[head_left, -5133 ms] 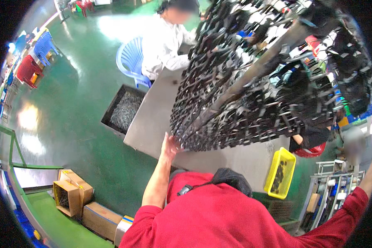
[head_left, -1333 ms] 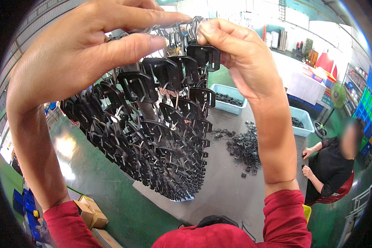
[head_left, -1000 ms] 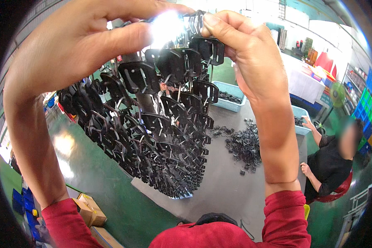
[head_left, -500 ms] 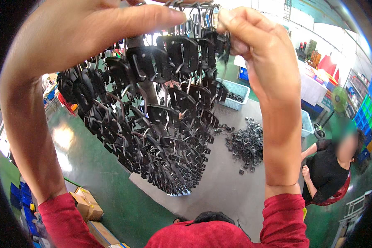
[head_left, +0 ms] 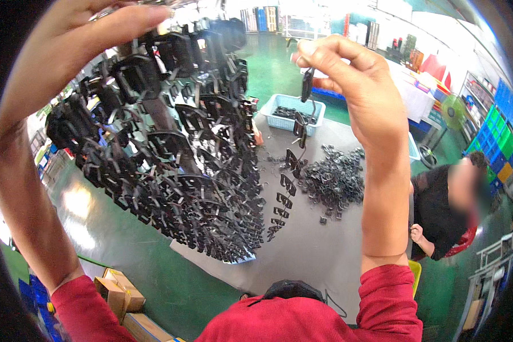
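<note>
My left hand (head_left: 91, 48) is raised at the upper left, its thumb along the blurred metal hooks (head_left: 179, 8) above a dense cluster of hanging strands (head_left: 171, 137). The hand's other fingers are partly cut off by the upper edge, but it appears closed around the hooks. Small black clip-like pieces, linked by metal hooks, make up each strand. To the right, my right hand (head_left: 359, 77) pinches the upper end of a single strand of black clips (head_left: 290, 162). This strand hangs apart from the cluster, curving down towards it.
A heap of loose black clips (head_left: 333, 179) lies on the grey surface (head_left: 319, 251) below. Behind it stands a light-blue basket (head_left: 273, 121) holding more clips. A person in black (head_left: 442, 205) is at the right, near a green fan (head_left: 452, 111). Cardboard boxes (head_left: 122, 290) stand lower left.
My right hand has come away from the cluster's top with one strand, which now hangs separately. The cluster and my left hand sit further left in the picture; the view has shifted too.
</note>
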The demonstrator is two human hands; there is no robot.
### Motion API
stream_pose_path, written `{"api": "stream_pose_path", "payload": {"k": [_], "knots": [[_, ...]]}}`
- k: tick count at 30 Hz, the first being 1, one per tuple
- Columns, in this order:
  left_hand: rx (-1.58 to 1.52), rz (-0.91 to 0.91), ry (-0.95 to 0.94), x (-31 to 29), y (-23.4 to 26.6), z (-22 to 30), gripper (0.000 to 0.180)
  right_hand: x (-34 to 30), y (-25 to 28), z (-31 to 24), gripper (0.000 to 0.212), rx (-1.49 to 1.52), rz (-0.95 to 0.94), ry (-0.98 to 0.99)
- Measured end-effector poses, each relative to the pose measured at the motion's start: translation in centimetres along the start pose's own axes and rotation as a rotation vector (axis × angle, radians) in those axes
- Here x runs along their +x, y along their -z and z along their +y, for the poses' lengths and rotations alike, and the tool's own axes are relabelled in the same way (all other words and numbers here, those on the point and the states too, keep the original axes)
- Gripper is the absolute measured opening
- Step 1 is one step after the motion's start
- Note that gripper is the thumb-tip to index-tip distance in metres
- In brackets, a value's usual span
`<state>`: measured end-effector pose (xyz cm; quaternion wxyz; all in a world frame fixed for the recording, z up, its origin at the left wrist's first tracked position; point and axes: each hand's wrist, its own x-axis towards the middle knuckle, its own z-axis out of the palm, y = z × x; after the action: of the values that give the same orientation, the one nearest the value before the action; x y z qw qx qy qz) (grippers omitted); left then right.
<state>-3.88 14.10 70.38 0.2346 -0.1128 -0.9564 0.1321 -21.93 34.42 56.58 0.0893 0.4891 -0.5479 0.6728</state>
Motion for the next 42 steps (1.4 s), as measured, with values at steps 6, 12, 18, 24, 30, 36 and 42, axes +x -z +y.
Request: {"api": "stream_pose_path", "payload": {"k": [6,12,18,24,30,36,42], "knots": [[0.005,0.019,0.032,0.0,-0.4,0.1,0.047,-1.3,3.6,2.0,0.033,-0.346,0.036,-0.213],[0.067,0.044,0.084,-0.9,0.3,0.8,0.048,-0.8,7.2,8.8,0.027,-0.535,0.141,-0.296],[0.006,-0.096,0.019,-2.4,1.6,1.3,0.048,0.5,3.9,9.1,0.032,-1.029,0.251,0.003],[-0.014,-0.186,0.07,-4.0,2.6,1.0,0.07,1.7,-4.8,0.0,0.026,-0.022,-0.147,0.209],[0.0,-0.226,0.077,-5.1,2.1,0.9,0.069,3.1,-8.7,-2.0,0.033,0.366,-0.393,-0.051],[-0.061,-0.27,0.058,-5.5,2.6,0.4,0.066,3.8,-9.7,-1.9,0.027,0.245,-0.363,0.059],[-0.04,-0.125,-0.032,-5.9,2.1,0.2,0.054,3.2,-10.5,-2.4,0.021,0.144,-0.214,0.12]]}}
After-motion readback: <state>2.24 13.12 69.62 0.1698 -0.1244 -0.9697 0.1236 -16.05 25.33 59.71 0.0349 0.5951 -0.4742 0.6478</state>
